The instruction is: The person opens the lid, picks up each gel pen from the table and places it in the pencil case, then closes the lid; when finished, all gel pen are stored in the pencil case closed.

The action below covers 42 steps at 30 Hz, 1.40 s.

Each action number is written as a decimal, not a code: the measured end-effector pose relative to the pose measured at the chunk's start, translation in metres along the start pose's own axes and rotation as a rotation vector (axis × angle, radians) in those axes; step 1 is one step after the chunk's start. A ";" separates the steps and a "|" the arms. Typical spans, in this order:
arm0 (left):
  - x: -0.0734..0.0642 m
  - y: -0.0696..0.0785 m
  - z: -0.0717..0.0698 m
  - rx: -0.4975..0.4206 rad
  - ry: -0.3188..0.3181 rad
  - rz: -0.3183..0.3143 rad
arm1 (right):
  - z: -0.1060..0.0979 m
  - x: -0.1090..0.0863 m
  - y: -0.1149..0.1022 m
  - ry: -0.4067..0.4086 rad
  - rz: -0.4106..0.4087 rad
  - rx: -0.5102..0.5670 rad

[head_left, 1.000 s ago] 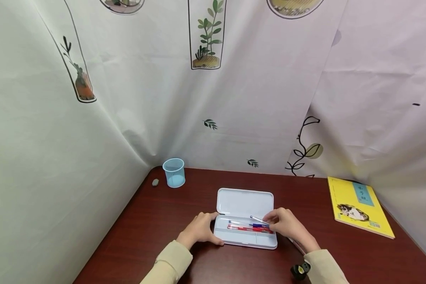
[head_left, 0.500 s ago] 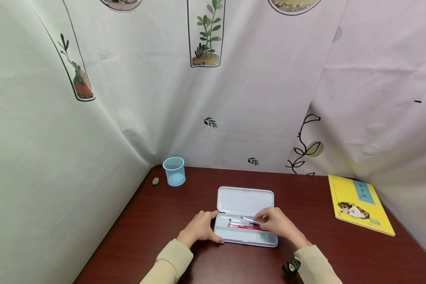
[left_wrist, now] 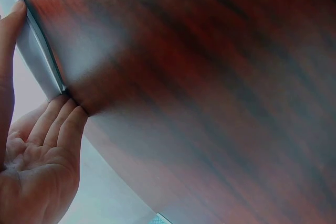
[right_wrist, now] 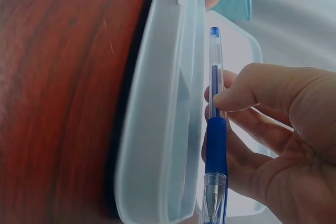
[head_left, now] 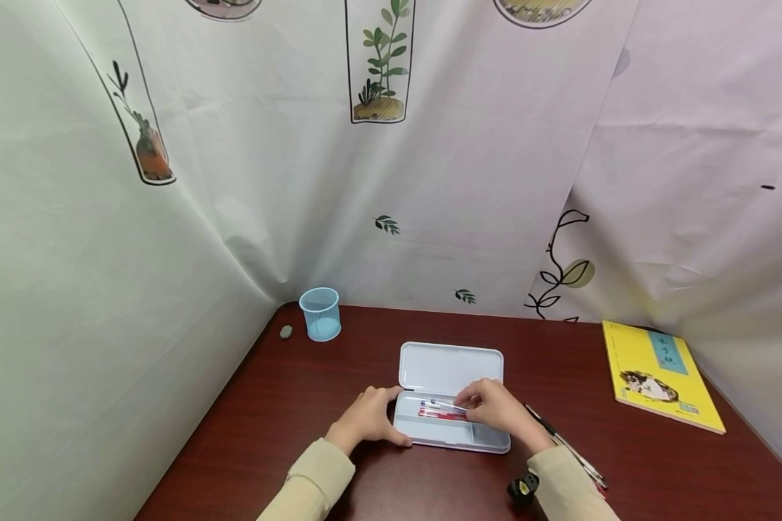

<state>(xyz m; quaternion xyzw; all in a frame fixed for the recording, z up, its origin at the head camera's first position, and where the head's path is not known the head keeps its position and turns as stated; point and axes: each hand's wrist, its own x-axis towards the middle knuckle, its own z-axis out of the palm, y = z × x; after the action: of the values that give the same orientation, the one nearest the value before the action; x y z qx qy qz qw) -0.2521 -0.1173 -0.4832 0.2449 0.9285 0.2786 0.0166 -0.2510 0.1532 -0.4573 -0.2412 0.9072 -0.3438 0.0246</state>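
A white pencil case [head_left: 430, 432] lies open on the dark red table, its lid [head_left: 450, 365] tipped back. At its left end my left hand [head_left: 365, 418] holds the case, thumb at the front corner and fingers at the back. My right hand [head_left: 495, 407] pinches a clear pen with a blue grip [right_wrist: 215, 145] between thumb and fingers, low over the case's back compartment. Clear pens with red parts [head_left: 438, 414] lie in that compartment, partly hidden by the right hand. The left wrist view shows the left fingers [left_wrist: 58, 124] against the case's edge.
Several thin sticks, perhaps brushes or pens [head_left: 570, 449], lie right of the case, partly under the right forearm. A yellow book [head_left: 652, 362] lies at the right. A light blue cup [head_left: 321, 320] and a small grey lump [head_left: 286, 332] stand at the back left.
The right hand has moved left over the case with the blue pen, from the right end towards the middle. The thin sticks now show beside the forearm. The left hand keeps its place.
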 end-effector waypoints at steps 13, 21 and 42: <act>0.001 0.000 0.002 0.005 -0.001 0.002 | 0.009 0.005 -0.004 -0.014 -0.045 0.004; 0.002 -0.001 0.001 -0.014 0.001 0.005 | 0.011 0.005 -0.006 0.015 -0.009 -0.022; 0.002 -0.002 0.000 -0.049 -0.016 -0.056 | -0.013 -0.020 0.014 0.097 0.040 -0.044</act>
<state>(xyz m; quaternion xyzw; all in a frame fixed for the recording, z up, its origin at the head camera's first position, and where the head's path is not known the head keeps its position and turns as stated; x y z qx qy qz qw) -0.2548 -0.1181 -0.4841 0.2207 0.9276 0.2989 0.0378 -0.2422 0.1797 -0.4589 -0.2066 0.9192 -0.3346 -0.0177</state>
